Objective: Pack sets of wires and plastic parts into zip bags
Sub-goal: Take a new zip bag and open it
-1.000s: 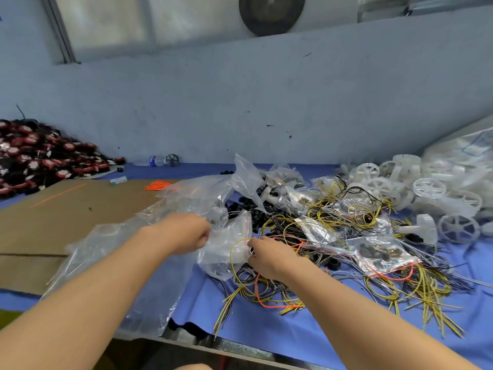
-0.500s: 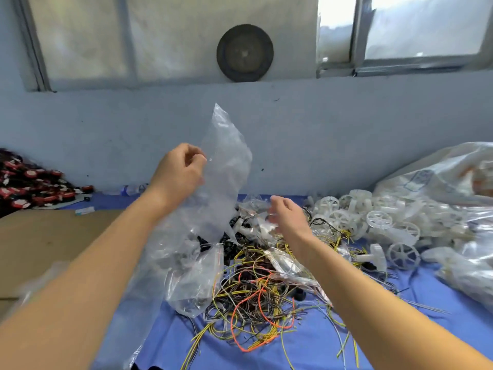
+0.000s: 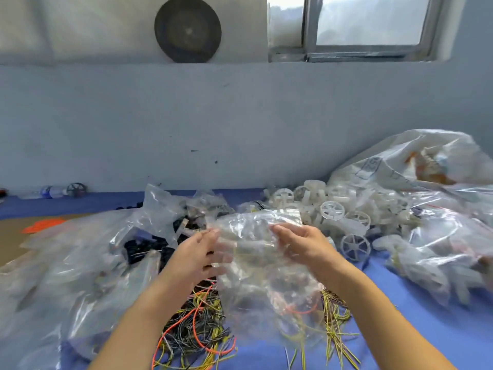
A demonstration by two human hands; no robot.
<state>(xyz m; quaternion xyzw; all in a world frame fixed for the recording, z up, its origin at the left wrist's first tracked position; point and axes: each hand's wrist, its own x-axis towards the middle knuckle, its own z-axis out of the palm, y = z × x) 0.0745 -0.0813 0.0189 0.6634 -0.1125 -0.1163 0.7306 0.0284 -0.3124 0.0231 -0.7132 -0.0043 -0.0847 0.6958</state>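
A clear zip bag [image 3: 266,263] is lifted over the middle of the blue table, and both my hands hold it. My left hand [image 3: 198,253] grips its left edge, thumb on top and fingers showing through the plastic. My right hand [image 3: 301,244] holds its upper right edge. Under the bag lies a tangle of yellow, orange and black wires [image 3: 197,329]. A heap of white plastic wheels [image 3: 332,210] sits behind my right hand. The picture is blurred by motion.
A large clear bag [image 3: 80,268] sprawls on the left, with small black parts [image 3: 144,247] beside it. More filled clear bags [image 3: 432,231] pile up at the right against the wall. Cardboard [image 3: 8,236] and an orange bundle [image 3: 42,224] lie far left, with a bottle [image 3: 50,191] by the wall.
My left hand has come down from holding a bag high in the air. My right hand has joined it, and both now hold the zip bag over the wires. The view has tilted up.
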